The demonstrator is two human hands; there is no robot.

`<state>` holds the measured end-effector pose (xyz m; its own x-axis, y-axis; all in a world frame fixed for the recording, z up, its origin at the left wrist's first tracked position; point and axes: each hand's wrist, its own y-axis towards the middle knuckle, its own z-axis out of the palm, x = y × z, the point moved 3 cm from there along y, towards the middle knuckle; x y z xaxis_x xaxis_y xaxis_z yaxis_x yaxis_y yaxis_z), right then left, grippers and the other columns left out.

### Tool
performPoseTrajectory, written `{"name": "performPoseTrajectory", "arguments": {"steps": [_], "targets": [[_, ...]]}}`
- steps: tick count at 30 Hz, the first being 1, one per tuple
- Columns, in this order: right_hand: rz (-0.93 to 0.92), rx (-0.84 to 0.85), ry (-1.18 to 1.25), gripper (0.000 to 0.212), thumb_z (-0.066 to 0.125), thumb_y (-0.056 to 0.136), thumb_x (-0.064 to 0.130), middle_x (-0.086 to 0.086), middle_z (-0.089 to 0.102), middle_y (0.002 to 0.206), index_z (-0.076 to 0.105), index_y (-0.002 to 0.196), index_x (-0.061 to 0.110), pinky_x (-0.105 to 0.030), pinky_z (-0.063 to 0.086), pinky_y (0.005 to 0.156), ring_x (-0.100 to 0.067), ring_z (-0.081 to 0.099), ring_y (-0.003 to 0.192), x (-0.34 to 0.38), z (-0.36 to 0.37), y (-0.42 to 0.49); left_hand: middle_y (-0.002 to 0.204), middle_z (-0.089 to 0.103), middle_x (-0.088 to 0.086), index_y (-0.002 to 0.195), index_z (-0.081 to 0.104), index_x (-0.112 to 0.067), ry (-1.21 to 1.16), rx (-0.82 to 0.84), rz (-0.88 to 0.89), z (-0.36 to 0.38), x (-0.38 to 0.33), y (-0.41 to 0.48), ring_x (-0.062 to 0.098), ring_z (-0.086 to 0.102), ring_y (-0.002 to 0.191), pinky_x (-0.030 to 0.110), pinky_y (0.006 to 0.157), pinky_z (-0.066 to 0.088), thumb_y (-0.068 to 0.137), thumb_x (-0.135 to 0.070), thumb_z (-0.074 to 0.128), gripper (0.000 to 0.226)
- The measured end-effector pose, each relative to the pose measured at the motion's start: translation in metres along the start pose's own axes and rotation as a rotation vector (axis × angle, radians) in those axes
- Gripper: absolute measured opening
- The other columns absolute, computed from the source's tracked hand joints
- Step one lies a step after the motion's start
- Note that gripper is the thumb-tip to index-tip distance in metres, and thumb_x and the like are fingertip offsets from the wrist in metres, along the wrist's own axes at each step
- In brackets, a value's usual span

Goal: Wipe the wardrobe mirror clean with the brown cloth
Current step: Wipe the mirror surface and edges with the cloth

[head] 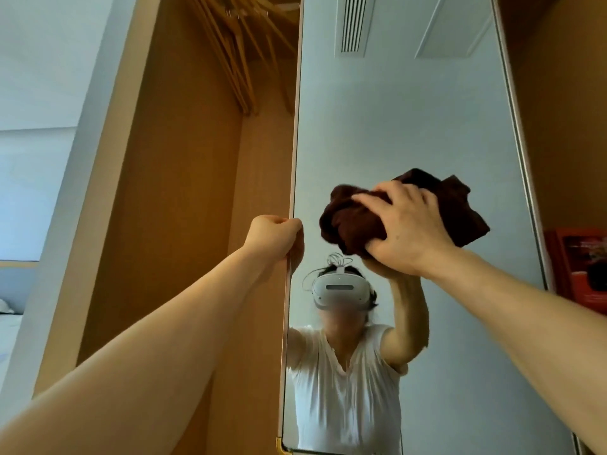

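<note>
The wardrobe mirror (pixel 410 126) is a tall panel that fills the middle and right of the frame, tilting slightly as it rises. The person's left hand (pixel 274 236) comes up from the lower left and grips the mirror's left edge about halfway up, its fingers (pixel 290 224) clenched round the thin frame. The right hand (pixel 407 231) reaches in from the lower right and holds the brown cloth (pixel 348 221) against the glass, right of centre. Its fingers are spread and curled over the bunched fabric, grasping it, with the thumb tucked under the lower fold. The cloth is dark and crumpled into a thick wad. Part of it sticks out to the left of the hand, and a flatter corner shows to the upper right behind the knuckles.

In the glass below the cloth is the person's reflection, wearing a white headset (pixel 340 290) and a white T-shirt (pixel 345 382), with one arm raised to the cloth. A slatted ceiling vent (pixel 353 24) is reflected near the top of the mirror.

Left of the mirror, the open wardrobe (pixel 184 192) shows bare tan wood panels, and a row of wooden hangers (pixel 243 60) hangs at the top centre. At the right edge of the frame, a red package (pixel 581 267) sits against the wood. A strip of bed (pixel 8 323) shows at the far left edge.
</note>
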<state>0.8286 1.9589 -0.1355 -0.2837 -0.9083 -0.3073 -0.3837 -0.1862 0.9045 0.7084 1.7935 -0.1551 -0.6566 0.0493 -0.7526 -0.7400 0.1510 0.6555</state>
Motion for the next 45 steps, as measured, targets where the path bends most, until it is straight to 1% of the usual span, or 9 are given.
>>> {"name": "performPoseTrajectory", "arguments": {"steps": [5,9,14,21,24,29,34,39,45], "targets": [[-0.108,0.073,0.014,0.070,0.062,0.070,0.039,0.007,0.046,0.129,0.038,0.135,0.034,-0.039,0.019,0.107,-0.019,0.039,0.121,0.001,0.002,-0.016,0.147,0.038,0.000,0.145,0.034,-0.017,0.410,-0.028,0.633,0.023,-0.040,-0.041,0.019,0.033,0.135,0.028,0.104,0.028,0.083,-0.052,0.062,0.077],[-0.138,0.090,0.258,0.036,0.068,0.066,0.036,0.017,0.054,0.085,0.048,0.096,0.029,-0.036,0.045,0.090,-0.006,0.052,0.083,-0.005,-0.012,-0.024,0.149,0.033,-0.002,0.150,0.017,-0.025,0.656,0.276,0.818,0.064,-0.041,-0.063,0.021,0.043,0.127,0.040,0.100,0.044,0.082,-0.046,0.065,0.085],[-0.196,0.072,0.223,0.068,0.074,0.072,0.035,-0.003,0.045,0.135,0.050,0.131,0.012,-0.032,0.030,0.109,-0.018,0.040,0.126,-0.031,-0.011,-0.067,0.137,0.049,-0.001,0.150,0.015,-0.029,0.837,0.170,0.990,0.083,-0.030,-0.070,0.022,0.048,0.120,0.035,0.092,0.044,0.086,-0.036,0.061,0.079],[-0.260,0.046,0.075,0.064,0.057,0.083,0.037,-0.015,0.044,0.141,0.045,0.135,0.001,-0.043,0.030,0.110,-0.029,0.039,0.131,-0.049,0.008,-0.136,0.126,0.059,0.018,0.131,0.052,0.004,0.949,0.163,1.203,0.118,0.002,-0.112,0.035,0.059,0.110,0.042,0.090,0.046,0.081,-0.025,0.069,0.060],[-0.204,0.084,0.054,0.067,0.065,0.083,0.030,-0.016,0.039,0.145,0.042,0.138,0.000,-0.047,0.028,0.110,-0.033,0.037,0.133,-0.069,-0.002,-0.103,0.135,0.052,0.018,0.138,0.042,0.002,0.965,0.094,1.176,0.127,-0.026,-0.090,0.036,0.051,0.119,0.042,0.098,0.037,0.086,-0.021,0.060,0.059],[0.008,0.052,-0.067,0.069,0.050,0.089,0.044,0.005,0.020,0.155,0.021,0.148,0.026,-0.054,0.004,0.113,-0.018,0.014,0.142,-0.097,-0.026,-0.039,0.151,0.035,0.007,0.148,0.025,-0.009,0.936,0.012,1.029,0.145,-0.083,-0.043,0.026,0.029,0.137,0.032,0.110,0.018,0.090,-0.028,0.049,0.065],[-0.033,0.064,-0.066,0.071,0.057,0.084,0.042,-0.002,0.028,0.152,0.030,0.146,0.021,-0.051,0.012,0.112,-0.023,0.022,0.140,-0.083,-0.014,-0.084,0.138,0.050,0.014,0.140,0.042,-0.002,0.948,0.034,1.117,0.140,-0.047,-0.076,0.034,0.046,0.125,0.042,0.102,0.032,0.083,-0.039,0.063,0.071],[-0.175,0.047,-0.023,0.063,0.065,0.078,0.042,-0.009,0.048,0.138,0.050,0.132,0.013,-0.057,0.033,0.102,-0.030,0.044,0.128,-0.056,0.011,-0.165,0.124,0.062,0.015,0.127,0.058,0.002,0.958,0.088,1.253,0.135,0.022,-0.124,0.034,0.061,0.107,0.044,0.085,0.045,0.092,-0.039,0.048,0.055],[-0.105,0.073,-0.087,0.070,0.055,0.084,0.050,-0.003,0.032,0.149,0.034,0.144,0.021,-0.050,0.021,0.105,-0.025,0.030,0.134,-0.087,-0.007,-0.105,0.129,0.058,0.015,0.134,0.050,-0.001,1.056,0.056,1.264,0.137,-0.033,-0.079,0.034,0.056,0.115,0.043,0.090,0.042,0.087,-0.038,0.055,0.060]]}}
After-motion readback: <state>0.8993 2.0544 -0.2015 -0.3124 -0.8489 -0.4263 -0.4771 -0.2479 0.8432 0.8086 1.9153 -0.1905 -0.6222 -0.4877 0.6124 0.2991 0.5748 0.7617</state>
